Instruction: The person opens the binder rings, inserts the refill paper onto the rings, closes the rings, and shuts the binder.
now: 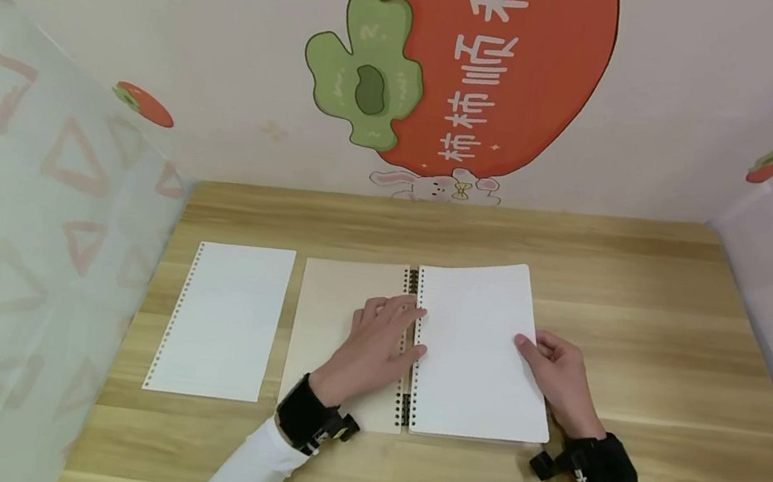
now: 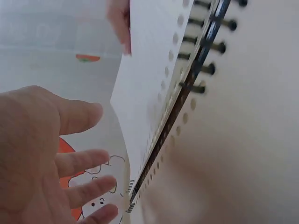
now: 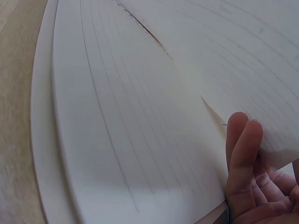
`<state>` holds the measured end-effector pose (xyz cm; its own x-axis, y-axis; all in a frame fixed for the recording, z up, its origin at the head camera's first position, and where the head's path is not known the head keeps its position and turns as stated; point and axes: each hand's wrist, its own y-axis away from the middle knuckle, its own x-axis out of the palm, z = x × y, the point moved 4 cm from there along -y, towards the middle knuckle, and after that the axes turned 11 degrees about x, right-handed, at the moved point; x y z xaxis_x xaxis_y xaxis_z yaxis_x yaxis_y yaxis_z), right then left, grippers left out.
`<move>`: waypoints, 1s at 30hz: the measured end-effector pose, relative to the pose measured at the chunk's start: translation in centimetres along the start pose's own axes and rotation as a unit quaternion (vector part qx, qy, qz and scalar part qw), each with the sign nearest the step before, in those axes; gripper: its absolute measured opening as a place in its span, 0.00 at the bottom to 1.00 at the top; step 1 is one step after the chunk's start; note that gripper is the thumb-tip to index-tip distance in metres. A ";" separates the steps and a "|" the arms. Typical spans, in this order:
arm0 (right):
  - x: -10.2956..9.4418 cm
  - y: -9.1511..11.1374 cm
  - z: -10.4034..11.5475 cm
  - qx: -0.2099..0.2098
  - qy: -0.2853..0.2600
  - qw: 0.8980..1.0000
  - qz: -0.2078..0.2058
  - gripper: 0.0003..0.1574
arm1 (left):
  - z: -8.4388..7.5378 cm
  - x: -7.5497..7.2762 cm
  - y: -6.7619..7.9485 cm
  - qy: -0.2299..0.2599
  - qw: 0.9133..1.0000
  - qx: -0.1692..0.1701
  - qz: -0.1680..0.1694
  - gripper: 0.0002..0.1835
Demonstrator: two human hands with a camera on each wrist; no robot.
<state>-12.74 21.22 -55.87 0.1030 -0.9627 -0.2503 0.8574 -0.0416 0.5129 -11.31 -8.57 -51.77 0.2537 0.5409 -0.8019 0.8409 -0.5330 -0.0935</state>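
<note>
A loose-leaf notebook lies spread on the table, with a beige cover point(image 1: 333, 291) on the left and white punched sheets point(image 1: 470, 355) on the right. Between them runs a spine with black binder rings point(image 2: 198, 56). My left hand point(image 1: 372, 352) lies over the spine, its fingers extended and spread near the punched edge; the left wrist view shows nothing in its grasp. At the sheets' right edge, my right hand point(image 1: 557, 376) pinches paper, thumb on top. Faintly lined pages point(image 3: 126, 116) part beside the right fingers point(image 3: 245, 149) in the right wrist view. How many sheets it holds is unclear.
A single white punched sheet point(image 1: 222, 320) lies flat left of the notebook, its holes facing left. Wooden tabletop point(image 1: 671, 362) extends to the right. A printed wall point(image 1: 257, 52) stands behind the table, with side walls at left and right.
</note>
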 end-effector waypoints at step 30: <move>0.0 -0.3 0.1 -0.022 0.035 0.999 -0.015 0.35 | -2.2 3.2 4.8 -0.038 0.993 0.100 0.050 0.34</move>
<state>-13.06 21.27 -55.98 0.1095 -0.9402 -0.3224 0.8820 -0.0577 0.4678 -5.39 -8.01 -53.50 0.2878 0.4318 -0.8548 0.7002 -0.7039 -0.1198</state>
